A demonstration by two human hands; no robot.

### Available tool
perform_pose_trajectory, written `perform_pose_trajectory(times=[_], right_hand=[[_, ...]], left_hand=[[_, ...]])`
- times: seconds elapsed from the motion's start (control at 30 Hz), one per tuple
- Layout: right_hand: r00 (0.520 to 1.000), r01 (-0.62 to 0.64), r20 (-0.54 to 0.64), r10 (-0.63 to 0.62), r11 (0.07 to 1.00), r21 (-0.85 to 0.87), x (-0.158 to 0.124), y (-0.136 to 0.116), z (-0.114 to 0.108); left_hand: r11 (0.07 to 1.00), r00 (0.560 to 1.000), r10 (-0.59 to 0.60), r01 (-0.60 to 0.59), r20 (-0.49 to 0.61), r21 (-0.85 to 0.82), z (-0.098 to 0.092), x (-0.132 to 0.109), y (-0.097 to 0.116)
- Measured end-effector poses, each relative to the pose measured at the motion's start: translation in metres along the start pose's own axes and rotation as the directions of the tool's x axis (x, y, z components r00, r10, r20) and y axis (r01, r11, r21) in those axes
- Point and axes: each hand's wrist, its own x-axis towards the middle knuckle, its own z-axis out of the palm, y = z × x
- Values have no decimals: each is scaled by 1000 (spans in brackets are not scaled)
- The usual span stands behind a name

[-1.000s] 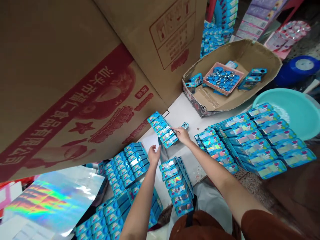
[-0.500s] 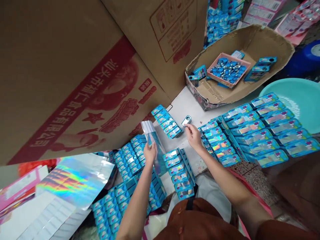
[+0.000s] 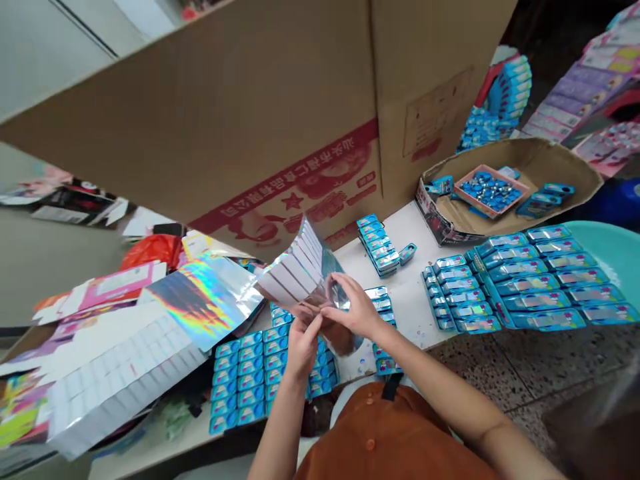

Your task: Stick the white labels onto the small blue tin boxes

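Both hands are on a shiny, bendy sheet (image 3: 295,270) marked with pale strips, held up and curled above the table. My left hand (image 3: 303,343) pinches its lower edge. My right hand (image 3: 356,310) grips the same sheet from the right, its thumb close to the left fingers. Just beyond the hands stands a row of small blue boxes (image 3: 377,243) with a single blue box (image 3: 408,253) beside it. More blue boxes (image 3: 250,380) are lined up in rows below and left of my left hand, partly hidden by it.
A tall cardboard carton (image 3: 310,100) walls off the far side. At right, a cut-down cardboard box (image 3: 450,230) holds a pink tray (image 3: 493,212) of small blue-and-silver pieces. Larger blue packs (image 3: 540,287) lie before a turquoise basin (image 3: 620,247). A holographic sheet (image 3: 210,293) lies left.
My right hand has left the single blue box and moved to the sheet. The sheet is now raised and curled between both hands. The view has shifted left.
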Motion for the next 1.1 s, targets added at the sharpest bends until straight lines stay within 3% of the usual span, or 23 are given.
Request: perform_pose_trajectory(times=[0.17,0.37,0.5,0.63,0.7,0.73,0.77,0.8,0.83,0.87,0.9,0.93,0.97,1.0,1.03,1.1], right_hand=[[991,84,99,-91,994,73,-24,-18,17],[996,81,-56,-69,965,249,1,-34,-3],[999,0,-34,16,910,414,19,-55,-19],[979,-177,180,97,838,516,9,-77,-18],[965,-238,222,140,820,521,-6,-87,-11],[964,-252,206,166,811,528,-14,-91,-6],[965,-261,179,194,803,537,-22,-94,0],[962,-272,162,218,797,540,-30,-97,5],[959,-285,158,237,796,534,-37,-98,10],[954,-301,166,251,800,519,-44,-98,15],[948,-319,181,263,809,495,-50,-98,20],[941,-336,197,275,820,464,-55,-97,24],[936,-349,205,286,831,433,-60,-96,27],[934,-355,205,294,841,409,-64,-96,29],[933,-356,201,298,847,395,-67,-96,30],[939,-340,196,284,857,388,-73,-97,29]], left_hand=[[987,998,-26,18,-49,-162,-49,-29,7],[960,1000,1,-6,-18,-281,-92,-51,27],[985,990,-4,28,140,-173,-114,-55,37],[997,972,-50,36,231,66,-135,-51,37],[982,990,-36,10,138,187,-143,-50,37],[968,999,34,-41,33,249,-147,-50,38],[938,981,161,-118,-109,327,-150,-52,39],[878,906,339,-208,-254,431,-152,-55,43],[781,769,534,-290,-350,554,-153,-59,47],[653,609,704,-352,-365,671,-152,-64,53],[507,475,828,-409,-298,758,-150,-69,60],[354,387,907,-483,-168,801,-147,-74,68],[208,341,940,-573,0,792,-141,-77,75],[89,321,931,-663,175,744,-135,-80,81],[7,321,885,-734,337,679,-128,-80,86],[-52,349,750,-815,562,576,-114,-76,92]])
